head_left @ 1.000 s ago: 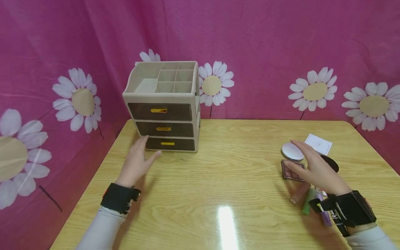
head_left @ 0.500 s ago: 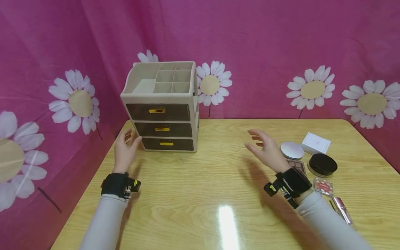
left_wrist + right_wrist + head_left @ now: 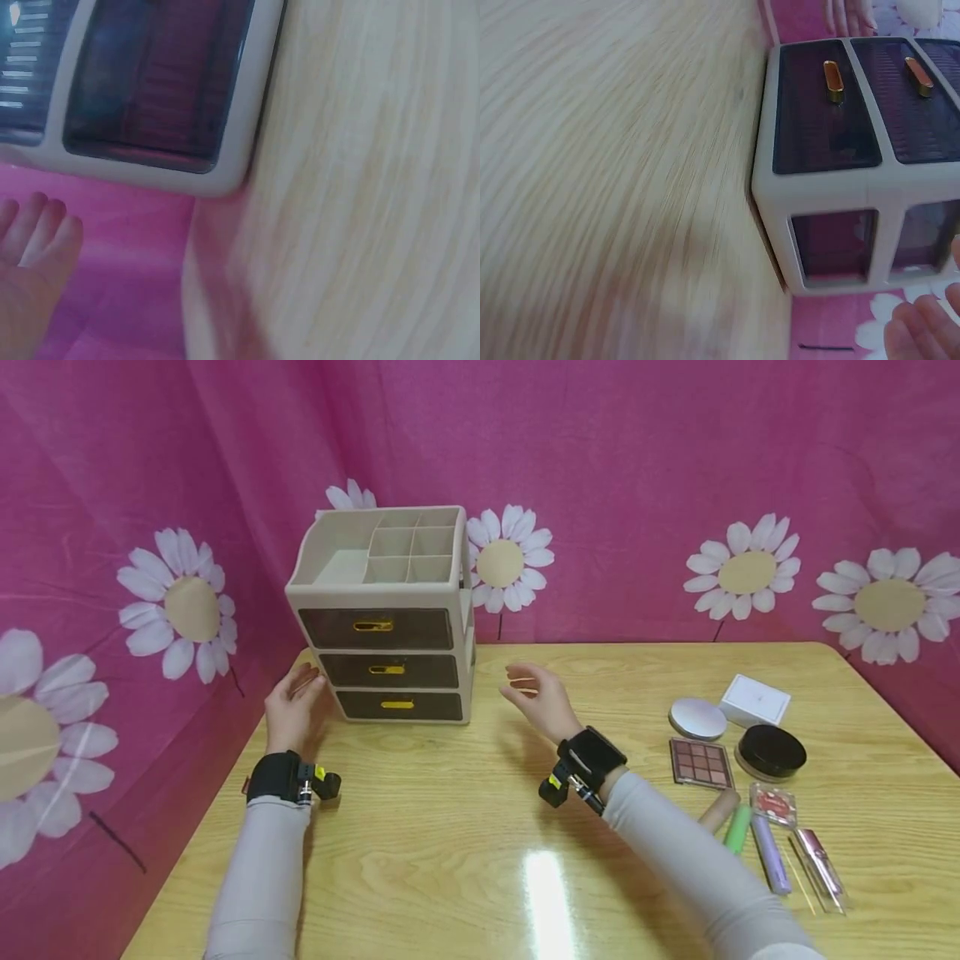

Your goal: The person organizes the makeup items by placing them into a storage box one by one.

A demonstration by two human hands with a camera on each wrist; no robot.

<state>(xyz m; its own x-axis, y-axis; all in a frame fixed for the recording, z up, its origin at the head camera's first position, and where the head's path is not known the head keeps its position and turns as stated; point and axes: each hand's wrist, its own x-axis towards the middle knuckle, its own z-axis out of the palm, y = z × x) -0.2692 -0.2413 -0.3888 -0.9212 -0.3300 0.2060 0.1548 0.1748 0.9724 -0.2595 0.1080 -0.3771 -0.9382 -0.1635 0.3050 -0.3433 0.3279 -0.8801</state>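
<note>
A beige drawer organizer (image 3: 382, 627) with three dark drawers, gold handles and an open compartment tray on top stands at the back left of the wooden table (image 3: 465, 793). My left hand (image 3: 295, 706) hovers beside its lower left corner, fingers relaxed and holding nothing. To the organizer's right, my right hand (image 3: 534, 692) is held out with loose fingers, a short gap away from it, also holding nothing. The right wrist view shows the organizer (image 3: 840, 150) close up with my right fingertips (image 3: 922, 322) at the frame's lower edge. The left wrist view shows the organizer's side (image 3: 150, 82) and my left fingers (image 3: 37, 232).
Cosmetics lie at the right of the table: a round white compact (image 3: 697, 718), a white box (image 3: 755, 700), a black jar (image 3: 772, 750), an eyeshadow palette (image 3: 701, 763), several tubes (image 3: 738, 827) and a lip gloss (image 3: 817, 852). Pink daisy-print cloth (image 3: 637, 485) hangs behind and to the left.
My right hand has swung left from over the cosmetics to beside the organizer's right side. My left hand has shifted from in front of the bottom drawer to the organizer's left side.
</note>
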